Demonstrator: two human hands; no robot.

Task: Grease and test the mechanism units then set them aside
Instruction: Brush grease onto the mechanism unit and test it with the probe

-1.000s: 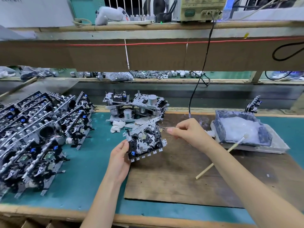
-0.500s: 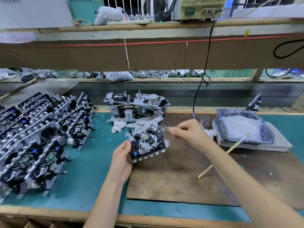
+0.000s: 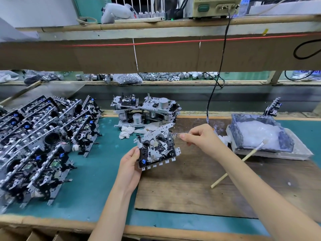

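Observation:
My left hand (image 3: 130,164) grips a metal mechanism unit (image 3: 157,146) by its lower left edge and holds it tilted above the brown board (image 3: 191,185). My right hand (image 3: 199,136) pinches a thin probe tip against the unit's right side; a black cable (image 3: 215,84) runs up from this hand to the tester (image 3: 215,6) on the shelf. A grease tub (image 3: 258,133) with white grease sits at the right, and a wooden stick (image 3: 238,164) leans on it. Several more units (image 3: 145,110) are stacked behind the held one.
Rows of upright mechanism units (image 3: 43,140) fill the teal mat (image 3: 97,180) at the left. A crumpled white rag (image 3: 126,132) lies near the stack. A low shelf (image 3: 156,51) overhangs the bench. One lone unit (image 3: 272,106) stands behind the tub.
Both hands and the held unit stay almost in place; only the view has shifted slightly.

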